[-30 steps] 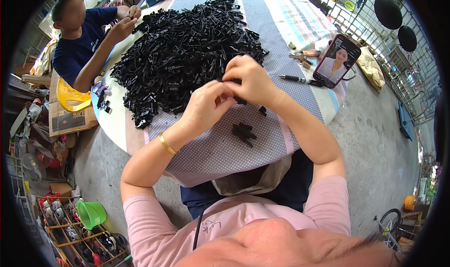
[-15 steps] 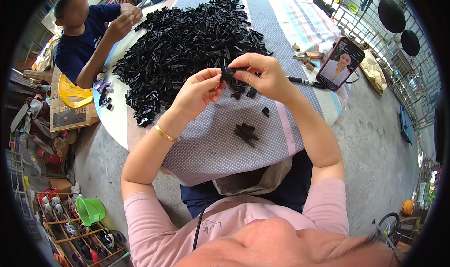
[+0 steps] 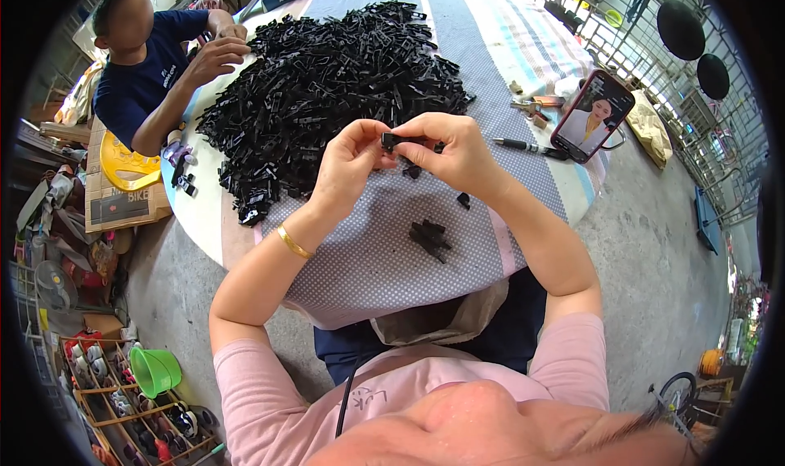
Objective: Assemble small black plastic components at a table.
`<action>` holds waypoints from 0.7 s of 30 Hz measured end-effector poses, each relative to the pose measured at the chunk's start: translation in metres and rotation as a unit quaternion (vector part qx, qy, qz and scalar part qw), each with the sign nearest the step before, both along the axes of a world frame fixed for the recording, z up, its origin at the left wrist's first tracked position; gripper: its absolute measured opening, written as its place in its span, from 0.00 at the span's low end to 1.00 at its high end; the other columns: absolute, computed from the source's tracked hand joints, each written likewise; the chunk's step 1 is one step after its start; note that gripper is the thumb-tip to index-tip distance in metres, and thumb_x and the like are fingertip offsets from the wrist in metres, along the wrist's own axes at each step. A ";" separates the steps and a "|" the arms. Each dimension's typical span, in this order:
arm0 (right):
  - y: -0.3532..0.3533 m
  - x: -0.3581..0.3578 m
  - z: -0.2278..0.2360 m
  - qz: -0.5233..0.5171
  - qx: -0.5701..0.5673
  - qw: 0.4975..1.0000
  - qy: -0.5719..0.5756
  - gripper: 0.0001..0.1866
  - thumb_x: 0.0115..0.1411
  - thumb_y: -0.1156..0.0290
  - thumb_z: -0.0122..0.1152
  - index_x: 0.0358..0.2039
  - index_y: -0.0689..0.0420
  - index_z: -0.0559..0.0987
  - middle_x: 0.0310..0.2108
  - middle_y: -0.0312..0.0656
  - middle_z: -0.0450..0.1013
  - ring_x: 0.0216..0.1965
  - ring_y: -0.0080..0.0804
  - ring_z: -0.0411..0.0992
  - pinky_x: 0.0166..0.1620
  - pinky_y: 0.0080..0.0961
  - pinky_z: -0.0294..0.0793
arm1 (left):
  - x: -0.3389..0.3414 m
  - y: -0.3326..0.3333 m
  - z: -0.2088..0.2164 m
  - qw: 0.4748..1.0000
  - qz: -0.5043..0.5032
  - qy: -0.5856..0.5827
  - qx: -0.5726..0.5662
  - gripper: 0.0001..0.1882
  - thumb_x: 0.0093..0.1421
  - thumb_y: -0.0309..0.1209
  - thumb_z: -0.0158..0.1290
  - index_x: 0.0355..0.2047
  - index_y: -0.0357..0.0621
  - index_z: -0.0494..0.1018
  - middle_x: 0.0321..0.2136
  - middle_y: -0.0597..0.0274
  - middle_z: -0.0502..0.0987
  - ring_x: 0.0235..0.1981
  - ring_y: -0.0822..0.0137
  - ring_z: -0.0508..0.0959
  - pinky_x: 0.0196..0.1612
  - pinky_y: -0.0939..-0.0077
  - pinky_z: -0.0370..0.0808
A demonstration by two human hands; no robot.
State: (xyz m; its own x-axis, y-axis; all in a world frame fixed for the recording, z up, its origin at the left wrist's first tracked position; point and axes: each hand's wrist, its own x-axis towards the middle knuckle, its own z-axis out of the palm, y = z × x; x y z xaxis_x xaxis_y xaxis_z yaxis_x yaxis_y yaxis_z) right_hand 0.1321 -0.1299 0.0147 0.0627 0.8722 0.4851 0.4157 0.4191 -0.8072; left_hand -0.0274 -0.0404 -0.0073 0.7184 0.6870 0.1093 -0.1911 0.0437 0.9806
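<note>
Between my two hands, above the near part of the table, is a small black plastic piece. My left hand pinches it from the left, a gold bangle on that wrist. My right hand closes its thumb and fingers on it from the right. Just beyond lies a wide heap of black plastic pieces. A few dark pieces rest in a small pile on the cloth nearer to me. One loose black bit sits below my right wrist. The exact kind of piece is too small to tell.
A patterned tablecloth covers the round table. At the right a phone stands propped up, with a black pen beside it. A co-worker sits at the far left, hands at the heap's edge. An open sack hangs at my lap.
Both my hands have come slightly closer together and lower, still on the black piece. The co-worker's hands have moved down toward the heap.
</note>
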 end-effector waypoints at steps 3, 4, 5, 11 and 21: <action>-0.001 0.000 -0.003 -0.040 0.098 0.990 -0.095 0.09 0.47 0.77 0.63 0.32 0.61 0.79 0.28 0.42 0.74 0.27 0.28 0.74 0.30 0.20 0.73 | 0.001 -0.004 0.006 0.999 0.010 0.021 0.029 0.13 0.57 0.17 0.44 0.44 0.33 0.68 0.35 0.58 0.74 0.32 0.72 0.76 0.40 0.79 0.76; 0.000 -0.001 -0.004 -0.073 0.135 0.977 -0.147 0.09 0.45 0.76 0.63 0.31 0.61 0.79 0.29 0.41 0.74 0.29 0.32 0.73 0.31 0.22 0.74 | 0.000 -0.007 0.009 0.999 0.020 0.040 0.030 0.16 0.56 0.16 0.44 0.46 0.33 0.68 0.37 0.58 0.74 0.33 0.73 0.76 0.41 0.79 0.75; 0.000 -0.001 -0.005 -0.106 0.170 0.959 -0.199 0.10 0.44 0.76 0.64 0.30 0.60 0.79 0.30 0.41 0.73 0.30 0.35 0.73 0.32 0.25 0.74 | 0.000 -0.010 0.011 0.999 0.019 0.039 0.031 0.16 0.56 0.16 0.44 0.46 0.33 0.68 0.37 0.58 0.74 0.33 0.73 0.76 0.41 0.79 0.75; -0.002 -0.005 -0.001 -0.092 0.183 0.957 -0.206 0.12 0.44 0.74 0.64 0.32 0.59 0.78 0.34 0.42 0.72 0.34 0.38 0.72 0.38 0.26 0.73 | -0.001 -0.011 0.013 0.996 0.044 0.003 0.076 0.18 0.54 0.20 0.54 0.46 0.33 0.70 0.37 0.60 0.76 0.37 0.75 0.75 0.41 0.84 0.74; -0.006 0.011 0.011 0.001 -0.014 0.999 -0.053 0.18 0.46 0.71 0.68 0.38 0.63 0.77 0.31 0.40 0.75 0.32 0.24 0.73 0.36 0.20 0.73 | -0.004 -0.015 0.018 0.984 0.049 0.033 0.169 0.21 0.52 0.19 0.55 0.48 0.38 0.69 0.35 0.61 0.76 0.36 0.75 0.75 0.40 0.83 0.74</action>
